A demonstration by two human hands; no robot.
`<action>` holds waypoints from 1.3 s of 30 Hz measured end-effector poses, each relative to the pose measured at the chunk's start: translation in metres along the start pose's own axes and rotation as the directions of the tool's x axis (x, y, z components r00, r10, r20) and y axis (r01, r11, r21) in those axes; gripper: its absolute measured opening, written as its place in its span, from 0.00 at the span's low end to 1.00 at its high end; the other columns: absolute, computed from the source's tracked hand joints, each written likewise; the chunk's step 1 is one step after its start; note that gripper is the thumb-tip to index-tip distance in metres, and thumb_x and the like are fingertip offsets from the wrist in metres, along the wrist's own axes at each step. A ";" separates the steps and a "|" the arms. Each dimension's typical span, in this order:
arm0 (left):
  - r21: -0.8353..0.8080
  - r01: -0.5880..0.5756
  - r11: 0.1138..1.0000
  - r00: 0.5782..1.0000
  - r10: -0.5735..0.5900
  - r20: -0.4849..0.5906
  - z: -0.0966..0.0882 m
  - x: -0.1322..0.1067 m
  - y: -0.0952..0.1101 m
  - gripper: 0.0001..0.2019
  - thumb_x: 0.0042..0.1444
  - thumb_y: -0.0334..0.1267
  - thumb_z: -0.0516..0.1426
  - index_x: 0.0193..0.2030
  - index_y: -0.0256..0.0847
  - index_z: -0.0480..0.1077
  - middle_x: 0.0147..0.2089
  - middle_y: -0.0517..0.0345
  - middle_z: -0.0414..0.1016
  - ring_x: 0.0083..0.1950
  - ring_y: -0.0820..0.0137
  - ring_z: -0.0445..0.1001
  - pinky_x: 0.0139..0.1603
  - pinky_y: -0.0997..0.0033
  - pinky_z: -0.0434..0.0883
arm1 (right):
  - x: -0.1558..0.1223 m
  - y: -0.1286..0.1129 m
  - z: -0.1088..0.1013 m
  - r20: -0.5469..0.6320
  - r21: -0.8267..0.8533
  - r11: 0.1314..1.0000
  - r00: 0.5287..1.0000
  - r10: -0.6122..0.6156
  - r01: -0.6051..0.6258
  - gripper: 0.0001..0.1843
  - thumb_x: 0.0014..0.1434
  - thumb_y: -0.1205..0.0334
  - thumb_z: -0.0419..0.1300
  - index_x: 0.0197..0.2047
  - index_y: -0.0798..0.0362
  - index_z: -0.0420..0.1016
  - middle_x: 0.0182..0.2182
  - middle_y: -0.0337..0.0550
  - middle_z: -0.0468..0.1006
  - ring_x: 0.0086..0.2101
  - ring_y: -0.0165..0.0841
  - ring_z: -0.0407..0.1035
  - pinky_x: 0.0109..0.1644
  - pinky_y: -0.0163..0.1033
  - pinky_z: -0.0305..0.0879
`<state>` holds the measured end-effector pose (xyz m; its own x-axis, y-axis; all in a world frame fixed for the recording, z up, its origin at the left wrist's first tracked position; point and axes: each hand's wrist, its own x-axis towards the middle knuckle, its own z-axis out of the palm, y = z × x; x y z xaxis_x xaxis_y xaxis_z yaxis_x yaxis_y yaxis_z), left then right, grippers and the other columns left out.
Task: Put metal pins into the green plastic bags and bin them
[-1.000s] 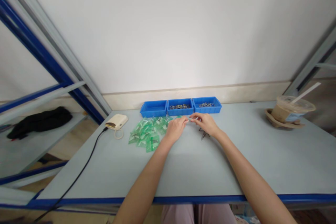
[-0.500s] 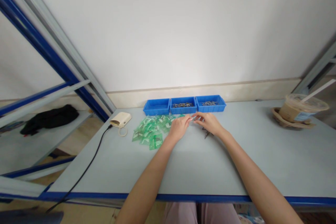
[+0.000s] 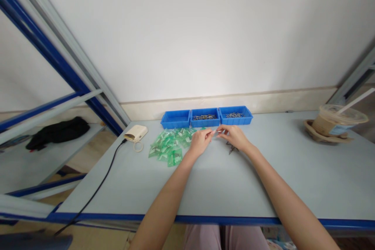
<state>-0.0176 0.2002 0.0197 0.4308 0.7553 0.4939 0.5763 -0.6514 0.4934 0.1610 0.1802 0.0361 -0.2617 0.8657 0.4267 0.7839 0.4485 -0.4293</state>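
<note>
My left hand and my right hand meet over the grey table, both pinched on a small clear bag held between their fingertips. What is inside the bag is too small to make out. A pile of small green bags lies just left of my left hand. Three blue trays stand in a row behind the hands; the middle and right ones hold small metal screws, the left one looks bare. A few dark metal pieces lie under my right wrist.
A cream-coloured device with a black cable sits at the left. An iced drink cup with a straw stands in a holder at the far right. A blue metal frame rises on the left, and a black cloth lies on a side shelf.
The view has shifted a little to the left. Both hands stay pinched together on the small bag in nearly the same place.
</note>
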 end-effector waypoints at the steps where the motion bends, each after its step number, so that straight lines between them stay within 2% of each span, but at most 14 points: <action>1: -0.007 -0.001 1.000 1.000 0.001 0.010 0.000 0.000 0.000 0.20 0.61 0.46 0.45 0.27 0.38 0.70 0.21 0.60 0.70 0.25 0.74 0.67 0.29 0.77 0.59 | 0.000 0.000 0.000 -0.008 -0.017 1.000 1.000 0.000 0.000 0.08 0.55 0.56 0.57 0.36 0.49 0.73 0.31 0.37 0.77 0.31 0.31 0.69 0.33 0.32 0.56; 3: -0.034 -0.004 0.999 0.999 0.005 0.037 0.001 0.001 -0.001 0.20 0.61 0.45 0.45 0.26 0.38 0.70 0.22 0.60 0.70 0.25 0.74 0.67 0.29 0.77 0.60 | 0.000 -0.001 -0.001 -0.018 -0.038 0.999 1.000 -0.001 0.001 0.09 0.56 0.55 0.55 0.33 0.49 0.74 0.30 0.38 0.77 0.31 0.31 0.69 0.33 0.32 0.55; 7: -0.074 -0.008 0.997 0.998 0.012 0.057 0.003 0.002 -0.002 0.18 0.62 0.44 0.44 0.29 0.38 0.69 0.23 0.61 0.71 0.25 0.75 0.68 0.30 0.78 0.61 | -0.001 -0.005 -0.004 -0.021 -0.042 0.999 1.000 -0.007 0.006 0.13 0.58 0.52 0.53 0.34 0.49 0.75 0.30 0.38 0.77 0.30 0.31 0.68 0.32 0.32 0.54; 13: -0.107 -0.014 0.994 0.999 0.019 0.048 0.004 0.003 -0.002 0.14 0.61 0.41 0.44 0.34 0.39 0.67 0.24 0.64 0.71 0.23 0.76 0.67 0.30 0.78 0.62 | -0.002 -0.007 -0.004 0.046 -0.058 0.998 0.999 -0.018 0.021 0.21 0.62 0.51 0.45 0.31 0.50 0.76 0.26 0.39 0.77 0.28 0.31 0.67 0.32 0.32 0.54; 18: -0.122 -0.006 0.993 0.999 0.011 0.043 0.005 0.002 -0.003 0.16 0.62 0.43 0.43 0.30 0.39 0.65 0.21 0.64 0.69 0.23 0.76 0.67 0.29 0.78 0.62 | -0.002 -0.005 -0.001 -0.008 -0.047 0.998 0.999 -0.035 0.035 0.15 0.58 0.51 0.52 0.44 0.48 0.73 0.33 0.39 0.77 0.30 0.31 0.69 0.34 0.33 0.57; 20: -0.122 0.008 0.992 0.999 -0.003 0.043 0.006 0.002 -0.003 0.17 0.62 0.44 0.42 0.29 0.39 0.65 0.21 0.63 0.69 0.23 0.76 0.67 0.29 0.78 0.62 | -0.002 -0.006 -0.002 -0.036 -0.051 0.998 0.998 -0.048 0.046 0.14 0.57 0.52 0.54 0.42 0.48 0.74 0.34 0.40 0.77 0.31 0.32 0.69 0.35 0.33 0.58; 25: -0.130 0.003 0.992 0.999 0.002 0.042 0.006 0.002 -0.004 0.18 0.62 0.43 0.42 0.28 0.39 0.64 0.21 0.63 0.69 0.22 0.76 0.66 0.30 0.77 0.63 | -0.003 -0.012 -0.003 -0.043 -0.095 0.995 0.998 -0.041 0.037 0.16 0.60 0.52 0.49 0.38 0.49 0.76 0.35 0.41 0.77 0.32 0.32 0.69 0.36 0.34 0.58; 28: -0.132 -0.015 0.991 0.999 0.021 0.043 0.007 0.002 -0.005 0.16 0.62 0.42 0.43 0.29 0.39 0.65 0.21 0.64 0.69 0.22 0.77 0.66 0.29 0.78 0.62 | -0.003 -0.012 -0.002 -0.029 -0.084 0.996 0.999 -0.028 0.026 0.15 0.59 0.52 0.51 0.41 0.48 0.74 0.34 0.40 0.77 0.31 0.31 0.69 0.34 0.33 0.58; 32: -0.142 -0.016 0.990 0.998 0.024 0.056 0.008 0.002 -0.008 0.20 0.62 0.45 0.43 0.23 0.38 0.63 0.17 0.64 0.66 0.20 0.77 0.65 0.29 0.78 0.62 | -0.003 -0.010 -0.001 -0.013 -0.068 0.997 0.999 -0.050 0.049 0.13 0.56 0.55 0.56 0.43 0.49 0.72 0.34 0.39 0.77 0.30 0.30 0.69 0.33 0.32 0.58; 39: -0.220 0.059 0.974 0.998 -0.050 0.046 0.011 0.004 -0.012 0.23 0.61 0.47 0.42 0.20 0.38 0.62 0.17 0.63 0.66 0.20 0.77 0.66 0.29 0.78 0.63 | -0.007 -0.014 -0.004 -0.023 -0.213 0.973 0.995 -0.098 0.091 0.11 0.58 0.55 0.54 0.38 0.47 0.76 0.34 0.40 0.78 0.31 0.33 0.70 0.34 0.33 0.59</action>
<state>-0.0153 0.2119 0.0081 0.4331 0.7896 0.4347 0.4341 -0.6054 0.6671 0.1538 0.1673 0.0421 -0.3249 0.8121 0.4847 0.8584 0.4683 -0.2092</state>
